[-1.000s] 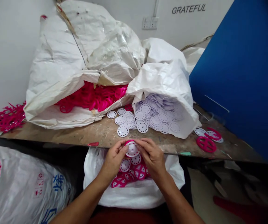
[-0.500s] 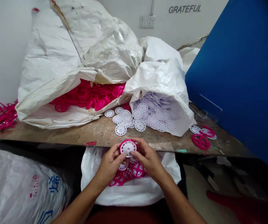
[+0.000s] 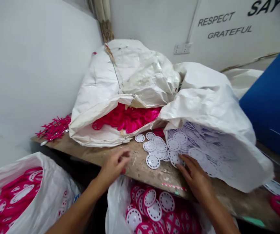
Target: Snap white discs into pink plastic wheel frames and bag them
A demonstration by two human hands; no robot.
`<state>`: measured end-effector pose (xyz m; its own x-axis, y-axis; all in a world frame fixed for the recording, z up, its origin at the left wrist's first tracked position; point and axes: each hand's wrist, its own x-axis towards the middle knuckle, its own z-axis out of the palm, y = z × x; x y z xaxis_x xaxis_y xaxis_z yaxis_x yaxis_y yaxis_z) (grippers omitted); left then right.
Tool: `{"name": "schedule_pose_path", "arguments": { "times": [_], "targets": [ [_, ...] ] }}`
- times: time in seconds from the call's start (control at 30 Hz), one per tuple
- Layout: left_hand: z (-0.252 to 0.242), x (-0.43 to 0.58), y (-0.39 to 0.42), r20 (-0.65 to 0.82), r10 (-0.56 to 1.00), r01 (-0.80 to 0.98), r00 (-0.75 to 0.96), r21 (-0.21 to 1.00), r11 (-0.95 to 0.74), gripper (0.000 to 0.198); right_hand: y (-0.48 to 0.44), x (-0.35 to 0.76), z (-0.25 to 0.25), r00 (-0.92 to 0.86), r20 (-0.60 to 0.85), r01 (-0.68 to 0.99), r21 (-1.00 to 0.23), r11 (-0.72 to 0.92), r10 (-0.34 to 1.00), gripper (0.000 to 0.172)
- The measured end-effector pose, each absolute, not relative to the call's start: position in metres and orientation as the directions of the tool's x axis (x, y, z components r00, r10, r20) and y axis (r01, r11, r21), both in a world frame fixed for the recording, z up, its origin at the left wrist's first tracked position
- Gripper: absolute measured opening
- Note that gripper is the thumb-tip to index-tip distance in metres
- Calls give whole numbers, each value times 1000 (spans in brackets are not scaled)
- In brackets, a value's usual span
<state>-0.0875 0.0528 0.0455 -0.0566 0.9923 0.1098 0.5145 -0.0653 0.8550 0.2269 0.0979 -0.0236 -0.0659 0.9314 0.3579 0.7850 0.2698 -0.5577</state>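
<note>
My left hand [image 3: 115, 164] is raised over the table's front edge, its fingers apart and slightly curled, with nothing seen in them. My right hand [image 3: 193, 172] touches a white slotted disc [image 3: 174, 157] at the mouth of the right sack, its thumb and fingers around the disc's near edge. More white discs [image 3: 153, 161] lie loose between the two sacks. Pink rings [image 3: 130, 118] fill the mouth of the left sack. Below the table edge, an open white bag [image 3: 116, 208] holds pink rings with white discs fitted on them.
Another open bag [image 3: 44, 182] of pink and white pieces stands at lower left. Pink sprues [image 3: 54, 130] lie at the table's left end. A blue panel [image 3: 273, 97] rises at the right, with pink and white pieces beside it.
The view has turned left. My hands have parted and the pink-and-white piece they held is gone from them. My right hand has moved to the white discs, my left over the table edge.
</note>
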Motion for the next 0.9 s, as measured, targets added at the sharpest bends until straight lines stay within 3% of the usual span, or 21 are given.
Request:
{"name": "schedule_pose_path", "arguments": {
  "times": [0.07, 0.13, 0.3, 0.43, 0.53, 0.6, 0.67, 0.73, 0.9],
  "targets": [
    [49, -109, 94, 313, 927, 614, -208, 780, -126, 21, 104, 230, -34, -67, 367, 792, -546, 273, 928, 43],
    [48, -124, 135, 371, 885, 625, -280, 771, -126, 20, 105, 231, -36, -66, 370, 779, -561, 280, 927, 42],
    [33, -136, 197, 359, 860, 548, -363, 829, -115, 6, 102, 234, -26, 30, 303, 677, -708, 204, 953, 46],
    [30, -124, 175, 292, 879, 387, -377, 912, -137, 3, 101, 235, -25, 151, 215, 566, -819, 94, 965, 47],
    [32, -101, 128, 192, 933, 216, -304, 968, -129, 15, 98, 233, -23, 153, 236, 523, -843, 124, 960, 44],
    [34, -81, 95, 34, 982, -33, -185, 999, -41, 19, 92, 227, -17, 184, 273, 481, -863, 156, 944, 41],
    [34, -62, 67, -154, 988, -357, -17, 924, 138, 23, 81, 216, -7, 214, 263, 365, -915, 173, 941, 39],
    [34, -45, 50, -264, 956, -564, 126, 774, 288, 25, 68, 204, 7, 191, 208, 183, -968, 174, 959, 37],
    [28, -13, 35, -284, 927, -597, 247, 708, 376, 18, 43, 180, 32, 60, 102, -123, -986, 108, 993, 31]
  ]
}}
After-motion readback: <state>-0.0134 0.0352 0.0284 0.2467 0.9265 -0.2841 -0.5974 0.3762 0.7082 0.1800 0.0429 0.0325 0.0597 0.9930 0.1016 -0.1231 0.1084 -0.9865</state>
